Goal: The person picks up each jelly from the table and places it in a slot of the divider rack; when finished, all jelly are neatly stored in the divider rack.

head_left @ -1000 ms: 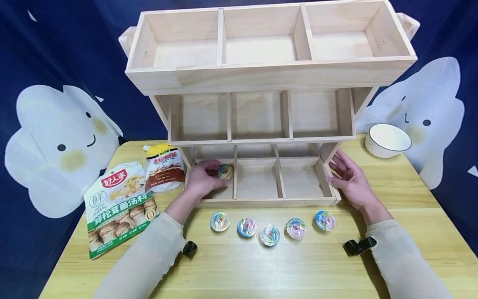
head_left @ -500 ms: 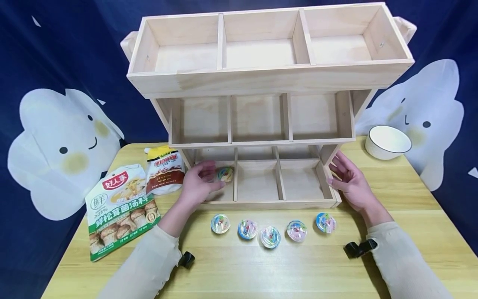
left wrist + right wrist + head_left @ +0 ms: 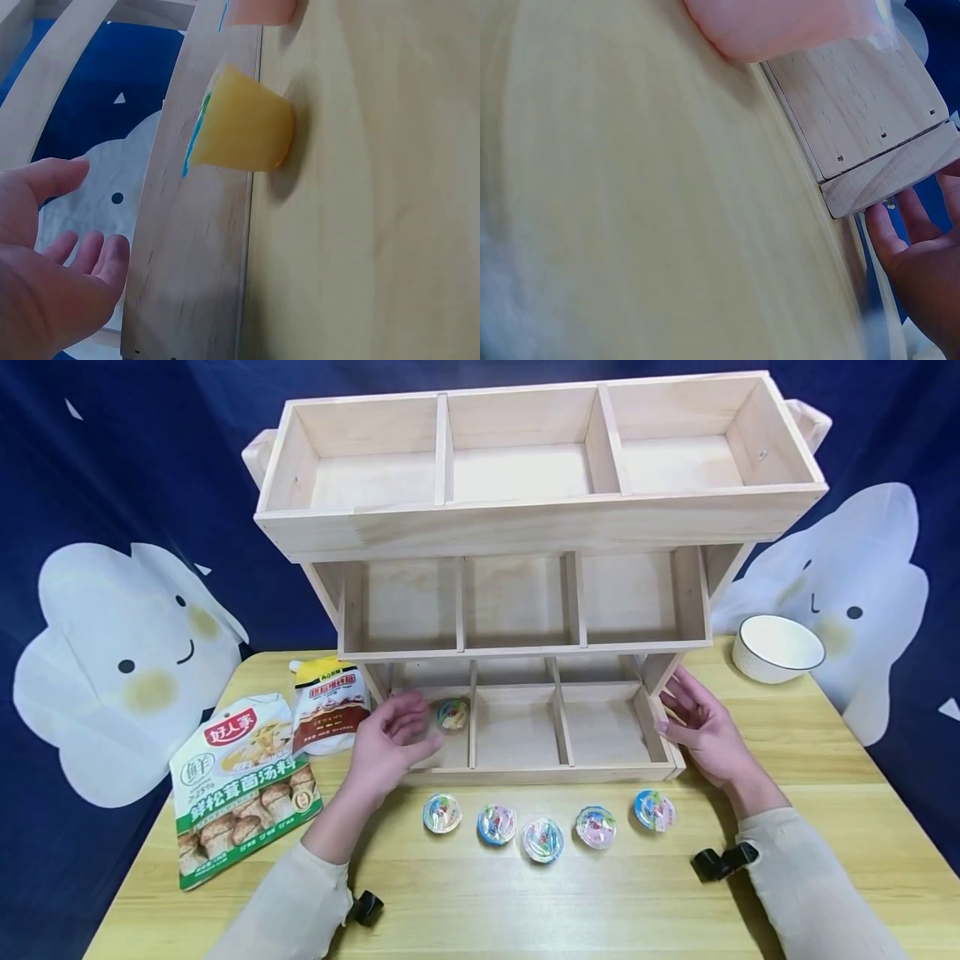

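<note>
A jelly cup (image 3: pixel 453 715) with a printed lid sits in the left bottom compartment of a three-tier wooden rack (image 3: pixel 540 527). Just left of that cup is my left hand (image 3: pixel 392 739), fingers loosely bent, holding nothing. In the left wrist view its thumb and fingers (image 3: pixel 113 259) are spread apart. My right hand (image 3: pixel 705 727) rests against the rack's lower right side, and the right wrist view has its fingertips behind the wooden end piece (image 3: pixel 892 169). In front of the rack, several more jelly cups stand in a row, including a yellow one (image 3: pixel 244 124) and a pink one (image 3: pixel 780 22).
To the left lie a green-and-white mushroom soup packet (image 3: pixel 243 793) and a brown-and-white pouch with a yellow top (image 3: pixel 327 706). A white bowl (image 3: pixel 777 649) stands at the back right. Dark blue cloth with white clouds (image 3: pixel 135 660) surrounds the wooden table (image 3: pixel 525 910).
My left hand has let go of the jelly cup in the left bottom compartment and drawn back to the left. The cup stays there. My right hand keeps its place at the rack's side.
</note>
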A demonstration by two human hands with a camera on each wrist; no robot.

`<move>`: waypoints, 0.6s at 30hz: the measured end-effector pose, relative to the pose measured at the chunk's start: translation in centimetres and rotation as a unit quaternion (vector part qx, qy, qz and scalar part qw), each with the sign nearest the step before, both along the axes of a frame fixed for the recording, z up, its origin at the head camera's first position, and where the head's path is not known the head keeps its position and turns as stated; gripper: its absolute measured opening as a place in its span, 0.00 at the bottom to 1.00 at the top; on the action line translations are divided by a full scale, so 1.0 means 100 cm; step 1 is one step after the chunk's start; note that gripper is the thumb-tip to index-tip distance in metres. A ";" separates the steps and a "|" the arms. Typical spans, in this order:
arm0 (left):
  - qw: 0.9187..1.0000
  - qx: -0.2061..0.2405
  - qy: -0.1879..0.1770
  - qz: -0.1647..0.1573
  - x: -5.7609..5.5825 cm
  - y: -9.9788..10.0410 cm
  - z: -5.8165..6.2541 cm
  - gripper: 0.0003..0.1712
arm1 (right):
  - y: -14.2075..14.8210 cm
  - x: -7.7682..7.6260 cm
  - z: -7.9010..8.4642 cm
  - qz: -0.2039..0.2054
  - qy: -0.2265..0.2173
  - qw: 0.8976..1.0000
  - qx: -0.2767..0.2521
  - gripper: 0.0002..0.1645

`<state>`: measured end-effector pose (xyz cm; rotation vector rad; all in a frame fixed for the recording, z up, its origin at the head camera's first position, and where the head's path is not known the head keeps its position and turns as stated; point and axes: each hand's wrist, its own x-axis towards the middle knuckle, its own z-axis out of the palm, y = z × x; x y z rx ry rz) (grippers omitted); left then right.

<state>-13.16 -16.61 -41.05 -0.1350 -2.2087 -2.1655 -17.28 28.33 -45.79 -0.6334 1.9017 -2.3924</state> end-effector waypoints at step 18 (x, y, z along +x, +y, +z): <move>0.998 -0.009 0.036 -0.052 0.051 -0.014 -0.006 0.35 | 0.000 0.000 0.002 0.001 0.004 1.000 0.011 0.54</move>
